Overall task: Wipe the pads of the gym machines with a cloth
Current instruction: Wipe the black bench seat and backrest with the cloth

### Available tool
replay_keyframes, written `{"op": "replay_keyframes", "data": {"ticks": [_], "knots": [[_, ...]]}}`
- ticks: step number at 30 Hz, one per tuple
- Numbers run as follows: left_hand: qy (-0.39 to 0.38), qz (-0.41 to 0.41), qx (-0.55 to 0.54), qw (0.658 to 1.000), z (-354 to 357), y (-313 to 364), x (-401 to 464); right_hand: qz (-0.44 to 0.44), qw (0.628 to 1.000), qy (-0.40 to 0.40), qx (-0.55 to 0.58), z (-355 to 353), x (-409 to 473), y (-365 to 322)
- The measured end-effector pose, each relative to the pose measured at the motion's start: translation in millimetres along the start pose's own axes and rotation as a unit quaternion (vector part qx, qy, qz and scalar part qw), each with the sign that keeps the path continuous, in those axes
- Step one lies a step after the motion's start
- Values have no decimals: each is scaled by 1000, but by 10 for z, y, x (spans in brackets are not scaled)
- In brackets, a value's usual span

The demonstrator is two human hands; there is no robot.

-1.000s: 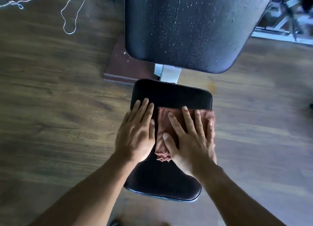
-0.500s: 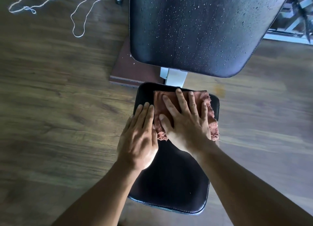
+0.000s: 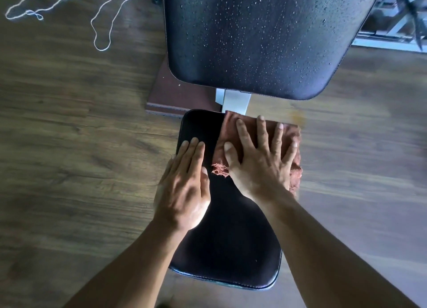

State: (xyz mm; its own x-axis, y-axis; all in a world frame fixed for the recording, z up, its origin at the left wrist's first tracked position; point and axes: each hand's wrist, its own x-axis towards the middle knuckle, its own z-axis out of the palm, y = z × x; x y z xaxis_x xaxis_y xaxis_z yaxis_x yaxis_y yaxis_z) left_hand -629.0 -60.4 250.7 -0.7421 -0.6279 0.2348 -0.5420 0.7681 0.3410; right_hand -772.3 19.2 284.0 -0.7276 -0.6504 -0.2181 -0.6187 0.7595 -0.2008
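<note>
- Head camera view, looking straight down: two bare forearms are seen reaching forward over a black padded seat pad (image 3: pixel 227 245) of a gym machine.
- The right hand (image 3: pixel 261 162) is laid flat, fingers straight and spread wide, on a reddish-brown cloth (image 3: pixel 227 132); the cloth is pressed under the palm, not gripped.
- The cloth is spread over the far right corner of the seat pad, with its frayed near edge showing just left of the right thumb and its right edge hanging past the side of the pad.
- The left hand (image 3: pixel 184 185) is rested flat on the bare pad just left of the cloth, fingers straight and held together, nothing held.
- The two hands are placed side by side, close but not touching.
- Beyond the fingertips, a larger black back pad (image 3: pixel 265 37) is seen, dotted all over with small pale droplets or specks.
- A white metal post (image 3: pixel 235 102) is visible between the two pads.
- A dark wooden floor (image 3: pixel 69 146) lies around the machine; a loose white string (image 3: pixel 101 30) is strewn on it far to the left, beyond the left hand.
</note>
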Motion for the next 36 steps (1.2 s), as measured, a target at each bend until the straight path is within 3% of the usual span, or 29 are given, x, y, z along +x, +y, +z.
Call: {"op": "replay_keyframes", "data": {"ticks": [8, 16, 20, 22, 24, 26, 30, 33, 36], "knots": [[5, -6, -20, 1000, -1, -3, 5, 6, 1000, -15, -19, 20, -132, -84], [0, -10, -66, 998, -35, -20, -6, -78, 997, -24, 12, 39, -78, -262], [30, 2, -98, 995, -33, -29, 0, -103, 979, 67, 164, -34, -153, -111], [47, -1, -134, 990, -46, -19, -1, -47, 972, 146, 176, -22, -226, 26], [38, -16, -150, 988, -99, -26, -7, 34, 967, 175, 184, 35, -306, 136], [32, 2, -99, 995, -169, 18, 11, 73, 957, 179, 215, 108, -365, 193], [24, 75, -1, 997, -219, 342, 293, 45, 963, 189, 189, 252, -357, 235], [-62, 121, 8, 991, -26, 506, 520, 5, 963, 224, 152, 349, -338, 340], [-113, 125, 74, 983, 149, 401, 529, 28, 957, 205, 202, 316, -318, 322]]}}
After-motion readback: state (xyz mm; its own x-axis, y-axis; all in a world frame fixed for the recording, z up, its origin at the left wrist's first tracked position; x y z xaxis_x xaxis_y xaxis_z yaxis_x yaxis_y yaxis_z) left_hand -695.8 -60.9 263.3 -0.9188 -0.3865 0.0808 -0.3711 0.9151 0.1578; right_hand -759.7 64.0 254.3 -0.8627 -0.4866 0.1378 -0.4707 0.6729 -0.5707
